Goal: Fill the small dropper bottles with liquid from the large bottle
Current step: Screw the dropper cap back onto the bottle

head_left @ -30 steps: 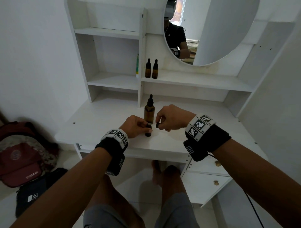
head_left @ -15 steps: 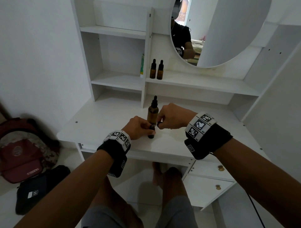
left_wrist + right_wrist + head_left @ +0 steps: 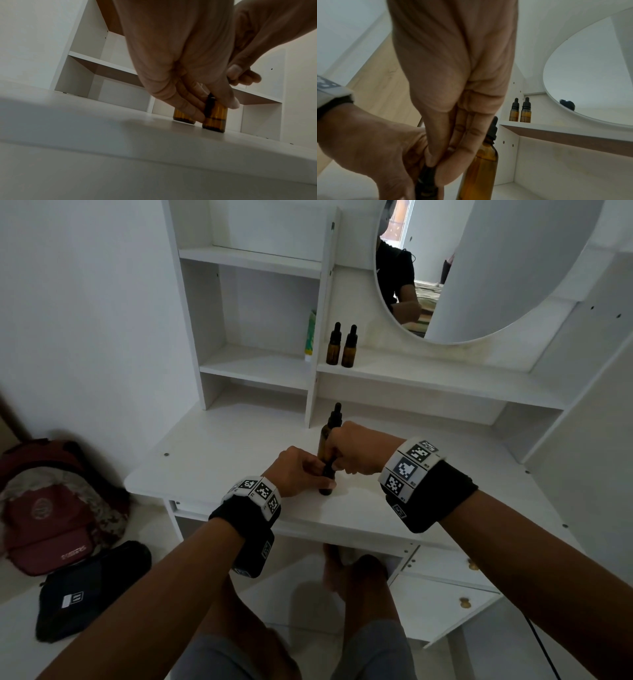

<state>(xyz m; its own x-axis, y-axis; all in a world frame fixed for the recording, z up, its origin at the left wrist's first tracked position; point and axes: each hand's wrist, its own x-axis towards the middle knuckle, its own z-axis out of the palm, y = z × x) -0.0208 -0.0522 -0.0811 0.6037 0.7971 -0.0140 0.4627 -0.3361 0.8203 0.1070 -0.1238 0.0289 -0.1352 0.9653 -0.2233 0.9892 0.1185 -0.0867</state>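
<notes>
A small amber dropper bottle (image 3: 326, 487) stands on the white desk (image 3: 219, 460). My left hand (image 3: 320, 478) pinches its body between thumb and fingers. My right hand (image 3: 334, 461) pinches the black dropper cap (image 3: 426, 180) and holds it on top of the small bottle; whether it is seated I cannot tell. The large amber bottle (image 3: 327, 436), capped with a black dropper, stands upright just behind, touching or nearly touching my right fingers. In the left wrist view the small bottle (image 3: 215, 119) shows liquid in its lower part, and the large bottle's base (image 3: 183, 119) is behind it.
Two more small amber dropper bottles (image 3: 342, 346) stand on the shelf under the round mirror (image 3: 496, 268). A green-white tube (image 3: 310, 337) leans in the shelf cubby to their left. Bags (image 3: 51, 508) lie on the floor left of the desk.
My right hand has moved left with the black cap, from beside the small bottle to right over its top. My left hand kept holding the bottle.
</notes>
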